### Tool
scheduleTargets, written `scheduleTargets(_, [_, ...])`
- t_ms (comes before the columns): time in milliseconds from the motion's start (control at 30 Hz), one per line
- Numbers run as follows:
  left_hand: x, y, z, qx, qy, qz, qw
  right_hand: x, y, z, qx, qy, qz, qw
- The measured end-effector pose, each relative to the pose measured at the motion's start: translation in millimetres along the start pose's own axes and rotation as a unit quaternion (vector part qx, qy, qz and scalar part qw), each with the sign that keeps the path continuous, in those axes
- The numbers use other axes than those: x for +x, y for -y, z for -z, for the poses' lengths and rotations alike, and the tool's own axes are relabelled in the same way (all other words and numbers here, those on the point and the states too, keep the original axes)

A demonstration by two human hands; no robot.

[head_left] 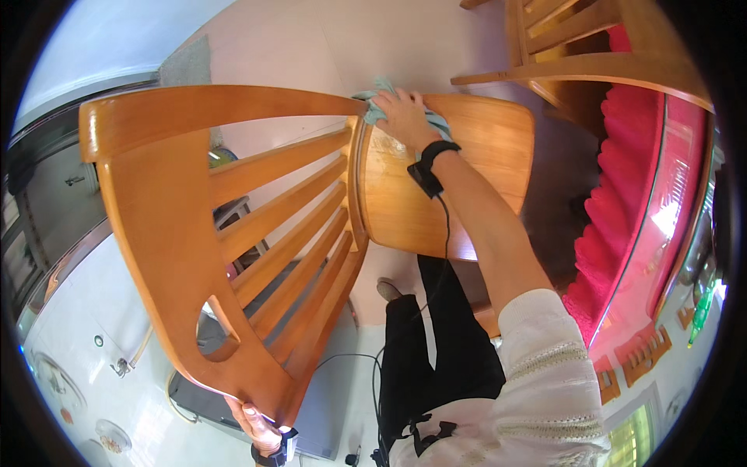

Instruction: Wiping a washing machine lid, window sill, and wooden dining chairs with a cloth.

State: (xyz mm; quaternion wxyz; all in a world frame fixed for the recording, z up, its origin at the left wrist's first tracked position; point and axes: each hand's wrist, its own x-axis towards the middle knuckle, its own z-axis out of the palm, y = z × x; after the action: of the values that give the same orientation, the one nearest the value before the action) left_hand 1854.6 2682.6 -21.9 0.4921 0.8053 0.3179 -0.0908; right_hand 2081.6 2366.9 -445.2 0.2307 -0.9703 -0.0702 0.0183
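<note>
A wooden chair [157,192] with a slatted back stands before me, its backrest towards the left and its glossy seat [490,140] to the right. My right hand [402,117] presses a light blue-green cloth [373,108] against the rear corner of the seat, beside the backrest's far side post. At the lower left, my left hand [257,426] grips the near top corner of the backrest, with part of the fingers hidden behind the wood. Both wrists wear black straps with small devices, and a cable hangs from the right one.
Another wooden chair [583,70] stands at the upper right, near a table with a red cloth [618,175] under glass. A dark grey appliance or case [315,432] lies behind the chair back at the bottom. Thin cables hang beside my legs.
</note>
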Motion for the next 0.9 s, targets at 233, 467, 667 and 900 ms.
scheduleTargets(233, [2.6,4.7,1.5,0.018,-0.048,-0.037,0.998,-52.8,-107.1,69.6,-0.141,0.073,-0.287,0.945])
scheduleTargets(467, [1.0,8.7,1.2,0.025,-0.093,-0.055,0.994,-173.6,-145.3,88.6,0.044,-0.055,-0.609,0.79])
scheduleTargets(667, [1.5,9.1,5.7,0.025,-0.078,-0.048,0.996,-322.9,-26.1,27.8,0.217,-0.257,-0.628,0.702])
scheduleTargets(900, [-0.2,5.6,4.9,0.021,-0.061,-0.042,0.997,-349.7,46.1,-52.1,0.193,-0.156,-0.888,0.387])
